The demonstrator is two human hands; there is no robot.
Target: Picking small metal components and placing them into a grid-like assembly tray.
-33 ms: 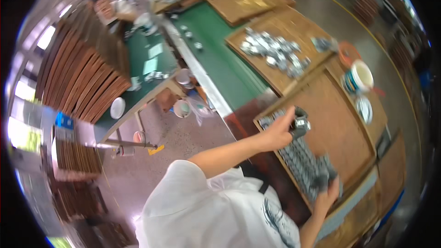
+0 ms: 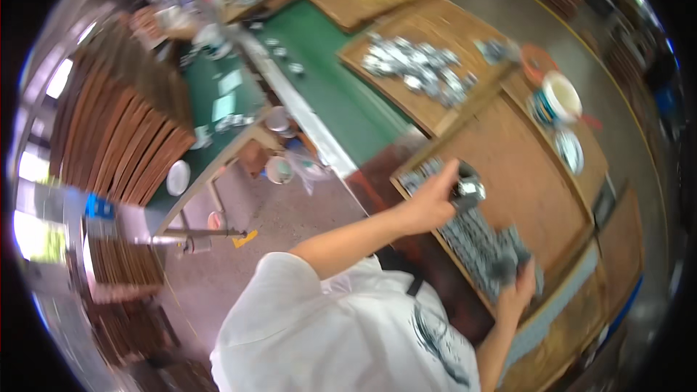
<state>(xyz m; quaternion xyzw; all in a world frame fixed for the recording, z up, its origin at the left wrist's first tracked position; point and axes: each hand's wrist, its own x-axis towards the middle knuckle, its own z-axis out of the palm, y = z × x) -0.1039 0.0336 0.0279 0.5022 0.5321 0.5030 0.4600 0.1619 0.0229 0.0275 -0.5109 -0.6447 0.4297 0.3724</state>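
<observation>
- Two bare hands at work over a wooden tray (image 2: 541, 174) on the bench, seen from a head camera looking down past a white shirt (image 2: 341, 334).
- Left hand (image 2: 430, 203) stretched forward over the tray's near-left corner, fingers curled around a small shiny metal piece (image 2: 468, 190); piece too blurred to give its long axis or which way it points.
- Right hand (image 2: 517, 289) lower down at the tray's near edge, fingers closed about a cluster of the same grey metal pieces (image 2: 508, 265); exact grip hard to make out.
- Between the hands, a band of grey metal parts (image 2: 472, 236) laid close together, its long axis running along the tray's left edge from the far-left corner toward the near edge.
- Rest of the tray's brown board bare toward its right side.
- Second wooden tray (image 2: 443, 112) just beyond, carrying a loose heap of silvery parts (image 2: 417, 65) near its middle.
- Green-topped bench surface (image 2: 334, 94) to the left of both trays, with a few small metal bits (image 2: 283, 51) near its far end.
- White cup (image 2: 563, 96) and round dishes (image 2: 570, 149) past the first tray's right edge.
- Stacked brown boards (image 2: 120, 138) standing well apart at the far left, above a concrete floor (image 2: 290, 210).
</observation>
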